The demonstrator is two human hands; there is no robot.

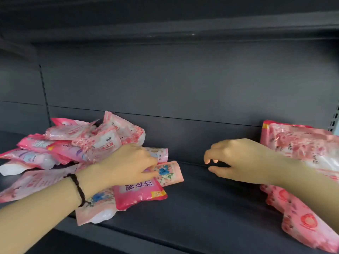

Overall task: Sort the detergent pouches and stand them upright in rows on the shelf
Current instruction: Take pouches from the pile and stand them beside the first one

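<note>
A jumbled heap of pink detergent pouches lies on the left of the dark shelf. In front of the heap, my left hand pinches the edge of a pouch printed with a blue flower. That pouch lies flat. A bright pink pouch with purple lettering lies just below it. My right hand hovers over the bare middle of the shelf with loosely curled fingers and holds nothing. At the right, pink rose-print pouches lean upright behind my right forearm, and another pouch lies flat in front of them.
The shelf's dark back panel rises behind everything, and an upper shelf hangs overhead. A slotted upright stands at the left. Bare shelf stretches between the two groups of pouches. I wear a dark bracelet on my left wrist.
</note>
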